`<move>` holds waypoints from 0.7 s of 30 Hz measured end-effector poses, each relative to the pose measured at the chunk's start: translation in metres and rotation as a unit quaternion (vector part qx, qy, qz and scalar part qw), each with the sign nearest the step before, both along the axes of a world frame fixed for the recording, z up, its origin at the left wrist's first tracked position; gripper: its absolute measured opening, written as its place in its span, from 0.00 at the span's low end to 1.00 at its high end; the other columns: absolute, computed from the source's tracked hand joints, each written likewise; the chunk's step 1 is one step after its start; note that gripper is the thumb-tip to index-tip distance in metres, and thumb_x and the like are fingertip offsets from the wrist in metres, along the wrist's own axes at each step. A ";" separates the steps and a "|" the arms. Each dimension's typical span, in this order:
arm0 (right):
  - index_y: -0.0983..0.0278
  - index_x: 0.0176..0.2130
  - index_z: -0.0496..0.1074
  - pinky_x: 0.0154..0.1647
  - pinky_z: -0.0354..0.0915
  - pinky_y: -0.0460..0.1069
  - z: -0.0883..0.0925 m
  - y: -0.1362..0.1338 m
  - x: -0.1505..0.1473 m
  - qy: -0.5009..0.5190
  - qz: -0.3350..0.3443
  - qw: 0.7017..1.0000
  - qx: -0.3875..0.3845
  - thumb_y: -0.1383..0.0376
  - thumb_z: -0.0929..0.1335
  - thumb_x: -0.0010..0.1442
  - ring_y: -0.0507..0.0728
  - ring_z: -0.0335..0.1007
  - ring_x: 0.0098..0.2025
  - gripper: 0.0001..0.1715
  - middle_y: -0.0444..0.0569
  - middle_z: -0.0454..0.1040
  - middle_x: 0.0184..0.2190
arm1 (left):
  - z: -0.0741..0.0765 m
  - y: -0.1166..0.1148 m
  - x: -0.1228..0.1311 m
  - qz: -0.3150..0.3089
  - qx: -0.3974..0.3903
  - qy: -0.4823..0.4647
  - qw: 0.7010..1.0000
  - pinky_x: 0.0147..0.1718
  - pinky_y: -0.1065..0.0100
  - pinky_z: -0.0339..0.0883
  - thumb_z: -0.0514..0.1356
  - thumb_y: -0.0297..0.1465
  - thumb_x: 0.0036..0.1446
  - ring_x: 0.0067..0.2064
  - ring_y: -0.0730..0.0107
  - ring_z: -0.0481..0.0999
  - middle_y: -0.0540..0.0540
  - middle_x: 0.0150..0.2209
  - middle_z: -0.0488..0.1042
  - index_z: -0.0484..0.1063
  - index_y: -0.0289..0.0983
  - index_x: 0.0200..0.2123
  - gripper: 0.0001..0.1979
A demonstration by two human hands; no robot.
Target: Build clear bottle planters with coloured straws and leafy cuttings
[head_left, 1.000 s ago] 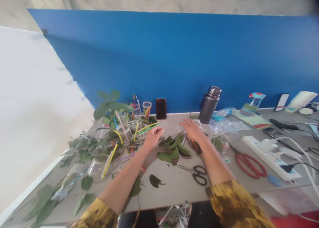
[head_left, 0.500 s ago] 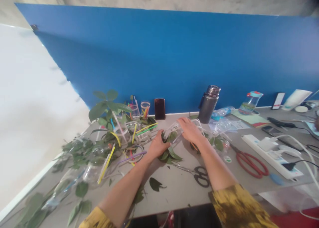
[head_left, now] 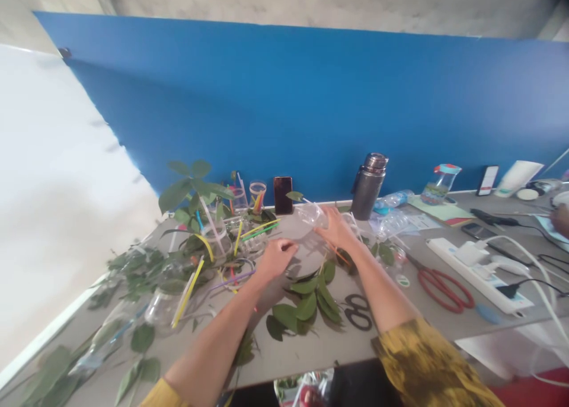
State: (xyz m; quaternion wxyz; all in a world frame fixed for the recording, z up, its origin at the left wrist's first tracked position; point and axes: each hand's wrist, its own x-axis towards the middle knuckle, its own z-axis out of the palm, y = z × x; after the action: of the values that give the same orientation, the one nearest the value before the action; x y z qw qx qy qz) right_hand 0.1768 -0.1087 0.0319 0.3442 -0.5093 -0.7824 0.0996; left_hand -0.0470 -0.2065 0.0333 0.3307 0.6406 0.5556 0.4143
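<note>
Reaching over the tabletop (head_left: 284, 348), both arms stretch forward. Green leaves (head_left: 302, 306) lie in a small pile beside black-handled scissors (head_left: 358, 312). The left hand (head_left: 276, 260) is curled, and you cannot tell if it pinches anything. The right hand (head_left: 338, 230) is spread flat, with its fingertips (head_left: 322, 226) touching a clear plastic cup (head_left: 311, 215) lying on its side. Farther back stand a dark phone (head_left: 283, 195) and a gray steel bottle (head_left: 368, 186) by a blue wall (head_left: 267, 111).

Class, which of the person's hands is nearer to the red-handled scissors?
Right. The right hand lies left of the red-handled scissors; the left hand lies farther left still.
</note>
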 end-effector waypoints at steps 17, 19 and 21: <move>0.62 0.65 0.69 0.58 0.69 0.55 -0.008 -0.019 -0.027 -0.037 0.167 0.982 -0.079 0.72 0.71 0.55 0.61 0.77 0.52 0.39 0.57 0.76 0.57 | -0.028 0.016 0.004 0.062 0.068 -0.096 0.991 0.62 0.51 0.62 0.72 0.28 0.44 0.57 0.53 0.75 0.39 0.55 0.75 0.65 0.40 0.58 0.37; 0.62 0.56 0.76 0.55 0.70 0.54 -0.006 -0.015 -0.025 0.019 0.125 0.989 -0.079 0.73 0.67 0.58 0.60 0.78 0.50 0.27 0.54 0.80 0.52 | -0.025 0.015 0.003 0.062 0.061 -0.092 0.992 0.60 0.53 0.63 0.70 0.28 0.46 0.55 0.55 0.76 0.40 0.54 0.75 0.64 0.41 0.58 0.35; 0.61 0.47 0.80 0.48 0.73 0.53 -0.004 -0.013 -0.025 0.118 0.100 0.984 -0.094 0.67 0.66 0.62 0.60 0.79 0.46 0.16 0.51 0.83 0.43 | -0.022 0.012 0.003 0.057 0.060 -0.071 0.994 0.58 0.54 0.65 0.69 0.28 0.46 0.53 0.55 0.76 0.42 0.51 0.76 0.66 0.41 0.54 0.31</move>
State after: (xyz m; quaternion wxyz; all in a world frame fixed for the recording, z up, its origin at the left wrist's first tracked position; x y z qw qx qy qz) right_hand 0.1516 -0.1219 0.0283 0.3731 -0.4434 -0.7704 0.2658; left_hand -0.0440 -0.1943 0.0117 0.3066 0.5955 0.5401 0.5096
